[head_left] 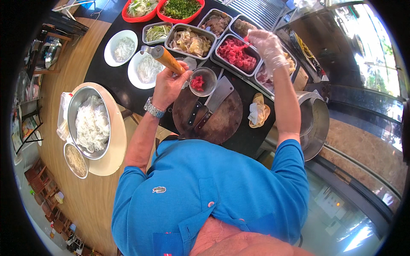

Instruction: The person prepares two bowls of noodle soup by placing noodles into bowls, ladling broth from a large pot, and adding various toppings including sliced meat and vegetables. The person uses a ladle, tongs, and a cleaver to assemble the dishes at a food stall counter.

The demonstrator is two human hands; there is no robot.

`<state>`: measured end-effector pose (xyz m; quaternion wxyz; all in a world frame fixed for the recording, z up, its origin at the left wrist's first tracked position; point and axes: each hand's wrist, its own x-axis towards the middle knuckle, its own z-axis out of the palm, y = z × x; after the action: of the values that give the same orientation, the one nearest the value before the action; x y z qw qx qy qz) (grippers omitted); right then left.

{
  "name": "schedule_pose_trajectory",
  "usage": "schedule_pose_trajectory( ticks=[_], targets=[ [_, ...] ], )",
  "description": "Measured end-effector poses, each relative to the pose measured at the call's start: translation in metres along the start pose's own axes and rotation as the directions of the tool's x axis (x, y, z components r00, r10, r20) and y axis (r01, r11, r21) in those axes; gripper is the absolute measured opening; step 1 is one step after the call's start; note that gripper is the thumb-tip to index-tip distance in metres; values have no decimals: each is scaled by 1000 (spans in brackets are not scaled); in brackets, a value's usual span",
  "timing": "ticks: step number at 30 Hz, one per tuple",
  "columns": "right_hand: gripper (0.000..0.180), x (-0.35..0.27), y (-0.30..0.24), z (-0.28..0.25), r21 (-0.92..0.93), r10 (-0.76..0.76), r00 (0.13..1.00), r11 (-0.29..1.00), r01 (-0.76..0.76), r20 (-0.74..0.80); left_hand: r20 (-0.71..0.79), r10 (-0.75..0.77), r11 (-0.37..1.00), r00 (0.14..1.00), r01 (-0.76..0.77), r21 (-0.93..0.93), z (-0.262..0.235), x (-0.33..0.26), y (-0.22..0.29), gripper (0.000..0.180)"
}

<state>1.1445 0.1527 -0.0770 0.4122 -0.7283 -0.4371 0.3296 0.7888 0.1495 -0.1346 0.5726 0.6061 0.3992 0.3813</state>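
Observation:
My left hand [171, 85], with a metal watch at the wrist, is closed round the wooden handle of a small metal ladle [210, 77]. Some raw red meat [197, 83] lies in its bowl, above the round chopping board [228, 121]. My right hand [268, 47] wears a clear plastic glove. Its fingers are bent together over the metal trays, with a bit of red meat showing at the tips. Just below is a tray of raw red meat [237, 55]. A cleaver [221, 90] and a dark-handled knife [203, 120] rest on the board.
Trays of sliced meat [191, 41] and red bowls of chopped greens [179, 9] fill the far side. Two white bowls of noodles [145, 70] stand left. A large metal basin of noodles [92, 121] is further left; a crumpled cloth [259, 112] and big pot [317, 123] are right.

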Motion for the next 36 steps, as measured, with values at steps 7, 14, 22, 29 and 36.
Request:
schedule_pose_trajectory(
  ticks=[7, 14, 22, 29, 36],
  targets=[
    [24, -3, 13, 7, 117, -42, 985, 991, 62, -168, 45, -11, 998, 999, 8, 69, -6, -1, 5, 24],
    [21, -52, -40, 13, 404, -49, 998, 914, 27, 43, 52, -2, 1000, 999, 2, -8, -8, 3, 8, 23],
    [35, -77, 34, 60, 11, -70, 866, 997, 74, 495, 22, 15, 999, 1000, -16, 47, 1, 6, 2, 24],
    [23, -61, 147, 6, -606, -49, 924, 741, 289, 380, 63, -7, 997, 998, 3, 71, 8, 10, 7, 21],
    [30, -61, 206, 33, -701, 106, 865, 638, 319, 490, 94, 18, 998, 995, -24, 65, 27, 16, 12, 22]
  ],
)
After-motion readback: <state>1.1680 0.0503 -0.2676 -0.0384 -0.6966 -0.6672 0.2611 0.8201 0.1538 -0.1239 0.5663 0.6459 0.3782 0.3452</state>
